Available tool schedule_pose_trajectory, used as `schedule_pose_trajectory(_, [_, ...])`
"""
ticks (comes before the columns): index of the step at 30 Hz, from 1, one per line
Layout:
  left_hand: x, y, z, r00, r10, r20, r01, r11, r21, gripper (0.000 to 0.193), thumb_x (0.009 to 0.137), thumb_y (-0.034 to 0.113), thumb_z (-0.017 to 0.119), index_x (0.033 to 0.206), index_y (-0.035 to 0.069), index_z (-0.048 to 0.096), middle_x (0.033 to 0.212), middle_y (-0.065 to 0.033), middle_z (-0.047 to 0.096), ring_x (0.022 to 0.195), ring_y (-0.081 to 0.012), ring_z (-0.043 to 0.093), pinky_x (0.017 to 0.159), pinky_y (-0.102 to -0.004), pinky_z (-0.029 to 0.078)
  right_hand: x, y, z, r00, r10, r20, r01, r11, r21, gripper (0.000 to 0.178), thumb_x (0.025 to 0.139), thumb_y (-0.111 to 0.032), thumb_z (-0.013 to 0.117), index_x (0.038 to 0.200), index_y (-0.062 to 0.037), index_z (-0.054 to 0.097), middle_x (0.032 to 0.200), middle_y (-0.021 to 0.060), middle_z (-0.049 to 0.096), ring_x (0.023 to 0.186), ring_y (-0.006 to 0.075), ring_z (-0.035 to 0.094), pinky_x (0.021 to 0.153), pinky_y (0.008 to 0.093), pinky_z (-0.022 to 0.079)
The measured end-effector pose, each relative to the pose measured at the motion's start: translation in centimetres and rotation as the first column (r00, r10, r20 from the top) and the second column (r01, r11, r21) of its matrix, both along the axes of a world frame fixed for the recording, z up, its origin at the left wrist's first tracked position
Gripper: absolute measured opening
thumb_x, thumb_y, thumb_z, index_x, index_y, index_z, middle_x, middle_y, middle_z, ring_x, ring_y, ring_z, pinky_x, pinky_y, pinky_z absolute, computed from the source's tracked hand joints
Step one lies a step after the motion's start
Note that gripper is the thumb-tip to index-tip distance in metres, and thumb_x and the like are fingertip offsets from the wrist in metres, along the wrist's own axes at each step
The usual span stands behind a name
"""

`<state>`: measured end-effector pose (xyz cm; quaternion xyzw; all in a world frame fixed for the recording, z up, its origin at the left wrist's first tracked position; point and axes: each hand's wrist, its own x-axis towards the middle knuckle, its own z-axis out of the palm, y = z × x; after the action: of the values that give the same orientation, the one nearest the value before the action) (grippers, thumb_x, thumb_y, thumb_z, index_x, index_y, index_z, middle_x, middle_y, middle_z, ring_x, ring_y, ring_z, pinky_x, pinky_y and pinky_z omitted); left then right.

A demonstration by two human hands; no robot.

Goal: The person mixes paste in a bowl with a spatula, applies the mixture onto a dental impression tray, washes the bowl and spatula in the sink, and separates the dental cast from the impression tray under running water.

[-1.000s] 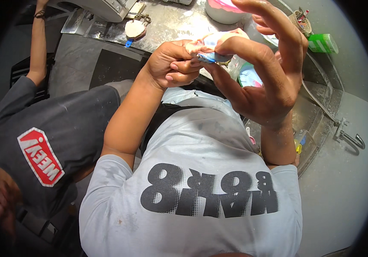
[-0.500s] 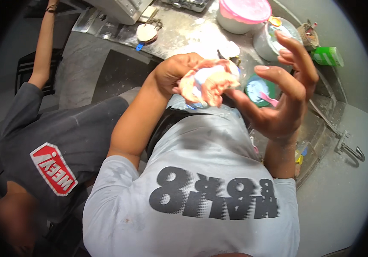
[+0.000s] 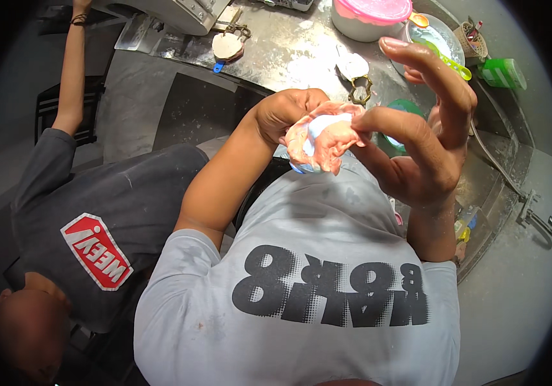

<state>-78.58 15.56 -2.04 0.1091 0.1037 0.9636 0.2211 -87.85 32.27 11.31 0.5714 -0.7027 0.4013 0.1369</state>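
A dental impression (image 3: 327,138) of orange-pink material is held up in front of my chest. Its hollow has a smooth pale blue-white fill, and a blue tray edge shows underneath. My left hand (image 3: 289,116) grips it by the left rim, with the fingers partly hidden. On the opposite side, my right hand (image 3: 427,138) pinches the right rim between thumb and index finger, the other fingers raised. Behind my right hand is a green mixing bowl (image 3: 404,106), mostly covered. Just beyond the impression, a metal hinged frame (image 3: 360,90) with a white plaster piece (image 3: 352,64) rests on the worktop.
A second plaster piece (image 3: 228,46) with a blue tab lies farther left. Along the back stand a pink-lidded tub (image 3: 369,29), a container with spoons (image 3: 443,42), a small basket (image 3: 475,42) and a green can (image 3: 504,74). Another person (image 3: 96,212) sits close at my left.
My right hand's raised index finger has come down onto the impression's rim, closing a pinch with the thumb. The whole view has shifted, with the scene now slightly farther right.
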Motion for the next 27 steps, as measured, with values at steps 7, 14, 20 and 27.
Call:
schedule_pose_trajectory(7, [0.4, -2.2, -1.1, 0.992, -0.018, 0.128, 0.061, 0.936, -0.345, 0.048, 0.078, 0.017, 0.067, 0.108, -0.018, 0.058, 0.071, -0.0172, 0.065, 0.044, -0.0089, 0.052, 0.04, -0.0198, 0.042, -2.9, 3.5, -0.4, 0.992, -0.013, 0.122, -0.015, 0.974, 0.227, 0.058, 0.066, -0.032, 0.084, 0.114, -0.0068, 0.064, 0.135, 0.0182, 0.053, 0.111, 0.0288, 0.054, 0.09, 0.0382, 0.046])
schedule_pose_trajectory(14, [5.9, -5.1, -14.1, 0.879, 0.291, 0.377, 0.073, 0.7, -0.71, 0.026, 0.099, 0.025, 0.052, 0.097, -0.001, 0.055, 0.058, -0.0003, 0.044, 0.041, -0.0083, 0.037, 0.038, -0.0205, 0.033, -5.0, 15.1, -11.4, 0.729, -0.684, 0.004, 0.447, 0.48, 0.755, 0.052, 0.079, -0.033, 0.077, 0.121, -0.0069, 0.059, 0.121, 0.02, 0.06, 0.109, 0.0349, 0.058, 0.089, 0.0425, 0.046])
schedule_pose_trajectory(20, [6.9, -3.8, -17.5, 0.725, 0.59, 0.356, -0.14, 0.632, -0.762, 0.026, 0.102, 0.022, 0.046, 0.085, 0.003, 0.051, 0.058, -0.0028, 0.046, 0.043, -0.0112, 0.041, 0.039, -0.0238, 0.036, -3.5, 15.0, -13.9, 0.451, -0.88, 0.152, 0.431, 0.363, 0.826, 0.031, 0.081, -0.03, 0.076, 0.091, -0.0014, 0.067, 0.069, 0.0157, 0.065, 0.062, 0.0297, 0.063, 0.063, 0.0377, 0.05])
schedule_pose_trajectory(27, [6.4, -2.6, -18.5, 0.666, 0.681, 0.303, -0.144, 0.516, -0.844, 0.029, 0.103, 0.019, 0.044, 0.08, 0.003, 0.05, 0.06, -0.0059, 0.052, 0.044, -0.0136, 0.05, 0.04, -0.0234, 0.039, -1.7, 13.4, -14.7, 0.517, -0.763, 0.388, 0.509, 0.638, 0.578, 0.022, 0.088, -0.021, 0.07, 0.096, -0.001, 0.071, 0.07, 0.0076, 0.064, 0.063, 0.0101, 0.056, 0.059, 0.0263, 0.046])
